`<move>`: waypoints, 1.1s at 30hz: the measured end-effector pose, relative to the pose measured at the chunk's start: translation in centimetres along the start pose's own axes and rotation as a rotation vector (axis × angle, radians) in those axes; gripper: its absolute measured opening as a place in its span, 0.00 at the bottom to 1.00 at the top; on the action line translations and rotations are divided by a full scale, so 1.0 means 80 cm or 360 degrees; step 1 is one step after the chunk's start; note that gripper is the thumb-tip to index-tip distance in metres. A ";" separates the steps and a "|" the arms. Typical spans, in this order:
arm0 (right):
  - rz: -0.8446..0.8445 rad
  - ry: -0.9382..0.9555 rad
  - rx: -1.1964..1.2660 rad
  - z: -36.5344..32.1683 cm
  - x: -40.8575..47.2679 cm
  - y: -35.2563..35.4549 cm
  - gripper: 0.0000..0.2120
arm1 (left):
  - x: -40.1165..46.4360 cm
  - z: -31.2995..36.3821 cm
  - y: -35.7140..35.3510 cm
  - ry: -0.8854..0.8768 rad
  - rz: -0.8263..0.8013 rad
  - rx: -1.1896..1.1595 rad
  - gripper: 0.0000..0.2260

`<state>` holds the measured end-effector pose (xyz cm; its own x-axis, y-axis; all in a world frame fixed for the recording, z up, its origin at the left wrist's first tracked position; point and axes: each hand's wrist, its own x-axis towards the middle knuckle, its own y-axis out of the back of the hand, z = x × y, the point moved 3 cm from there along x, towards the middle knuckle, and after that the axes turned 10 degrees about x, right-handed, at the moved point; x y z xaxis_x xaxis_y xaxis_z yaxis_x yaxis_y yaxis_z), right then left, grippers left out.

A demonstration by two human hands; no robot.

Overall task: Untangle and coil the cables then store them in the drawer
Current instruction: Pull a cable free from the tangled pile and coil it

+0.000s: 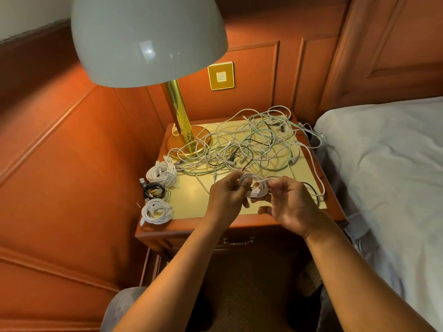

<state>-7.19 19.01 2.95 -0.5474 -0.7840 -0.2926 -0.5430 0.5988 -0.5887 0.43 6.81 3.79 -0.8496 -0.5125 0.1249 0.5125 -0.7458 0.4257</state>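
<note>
Three finished coils, two white [161, 173] [157, 211] and one black [154, 190], lie at the nightstand's [189, 195] left edge beside one tangle [249, 142]. A fourth white coil [255, 188] sits pinched between left hand [226, 196] and right hand [291, 207], above the top.

Wood-panelled wall [251, 75], orange-brown, runs behind and left of the fingers. A nightstand [239, 226] stands beneath them. Beyond the fingers, a brass-stemmed lamp [148, 39] with pale domed shade is lit. A brass wall plate [221, 75] sits farther back. A white-sheeted bed [383, 164] lies right of them.
</note>
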 end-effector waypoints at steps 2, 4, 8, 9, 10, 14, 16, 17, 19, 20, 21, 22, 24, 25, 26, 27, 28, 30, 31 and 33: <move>-0.0083 -0.0009 -0.0170 0.005 -0.006 -0.010 0.25 | -0.002 0.002 0.003 -0.0024 0.0037 0.0021 0.06; -0.0031 -0.0020 -0.0333 0.008 -0.011 -0.021 0.22 | -0.003 0.003 0.005 -0.0019 0.0027 0.0008 0.05; 0.0118 0.0017 -0.0504 0.006 -0.017 -0.029 0.07 | -0.007 0.000 0.013 -0.0018 0.0018 -0.0040 0.05; 0.0152 0.0057 -0.0562 0.005 -0.019 -0.028 0.07 | -0.008 -0.002 0.016 -0.0012 0.0047 -0.0028 0.05; 0.0170 0.0103 -0.0618 0.003 -0.020 -0.027 0.07 | -0.007 -0.003 0.020 -0.0002 0.0083 -0.0016 0.05; 0.0177 0.0150 -0.0663 0.005 -0.019 -0.028 0.07 | -0.010 -0.007 0.032 0.0085 0.0187 -0.0079 0.06; 0.0184 0.0103 -0.0597 0.011 -0.017 -0.028 0.08 | -0.015 -0.011 0.036 0.0190 0.0213 -0.0154 0.06; 0.0200 0.0084 -0.0593 0.015 -0.016 -0.029 0.09 | -0.018 -0.014 0.038 0.0251 0.0219 -0.0182 0.06; 0.0256 0.0068 -0.0635 0.023 -0.010 -0.032 0.11 | -0.026 -0.022 0.044 0.0391 0.0208 -0.0233 0.06; 0.0283 0.0071 -0.0654 0.029 -0.005 -0.033 0.11 | -0.030 -0.026 0.048 0.0464 0.0205 -0.0259 0.06; 0.0303 0.0078 -0.0657 0.034 -0.001 -0.037 0.11 | -0.034 -0.031 0.053 0.0537 0.0209 -0.0289 0.06; 0.0313 0.0082 -0.0640 0.041 0.005 -0.041 0.11 | -0.038 -0.036 0.060 0.0609 0.0219 -0.0321 0.05; 0.0318 0.0073 -0.0547 0.056 0.015 -0.053 0.09 | -0.044 -0.048 0.075 0.0731 0.0243 -0.0363 0.04; 0.0307 0.0067 -0.0480 0.064 0.020 -0.062 0.08 | -0.047 -0.054 0.085 0.0771 0.0255 -0.0375 0.04; 0.0285 0.0067 -0.0414 0.072 0.025 -0.072 0.08 | -0.050 -0.061 0.094 0.0794 0.0266 -0.0392 0.04; 0.0262 0.0072 -0.0364 0.079 0.031 -0.083 0.07 | -0.053 -0.067 0.104 0.0798 0.0275 -0.0406 0.05; 0.0247 0.0081 -0.0334 0.087 0.037 -0.092 0.06 | -0.056 -0.073 0.114 0.0784 0.0279 -0.0405 0.05; 0.0238 0.0087 -0.0304 0.100 0.050 -0.110 0.06 | -0.064 -0.082 0.134 0.0729 0.0296 -0.0375 0.07; 0.0235 0.0078 -0.0302 0.106 0.057 -0.118 0.06 | -0.067 -0.086 0.143 0.0704 0.0312 -0.0353 0.07; 0.0216 0.0041 -0.0292 0.115 0.070 -0.133 0.07 | -0.070 -0.098 0.159 0.0685 0.0363 -0.0331 0.06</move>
<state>1.39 6.70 0.65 -0.6381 -0.6912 -0.3393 -0.5686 0.7201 -0.3976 12.69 -3.17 1.48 -0.6080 -0.7672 -0.2042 0.7293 -0.6414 0.2381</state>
